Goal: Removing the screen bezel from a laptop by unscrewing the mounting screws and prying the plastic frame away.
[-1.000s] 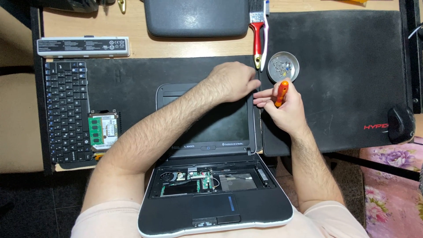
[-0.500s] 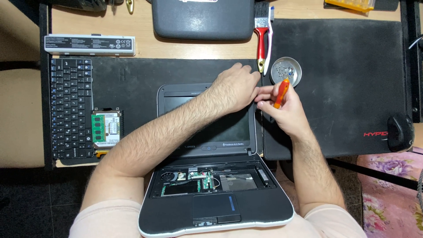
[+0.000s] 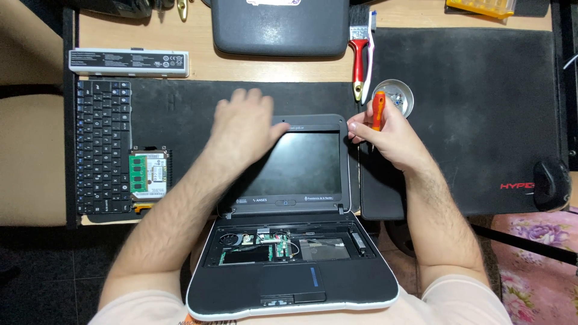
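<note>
A small laptop (image 3: 289, 210) lies opened flat. The left hand (image 3: 244, 129) rests spread and empty on the screen's upper-left corner. The right hand (image 3: 385, 135), just beside the screen's right edge, grips an upright orange screwdriver (image 3: 377, 111) and is nearer that edge.

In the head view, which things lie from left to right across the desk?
Detached black keyboard → green circuit board → left hand on the small black laptop's screen → right hand holding an orange-handled screwdriver → black computer mouse.
</note>
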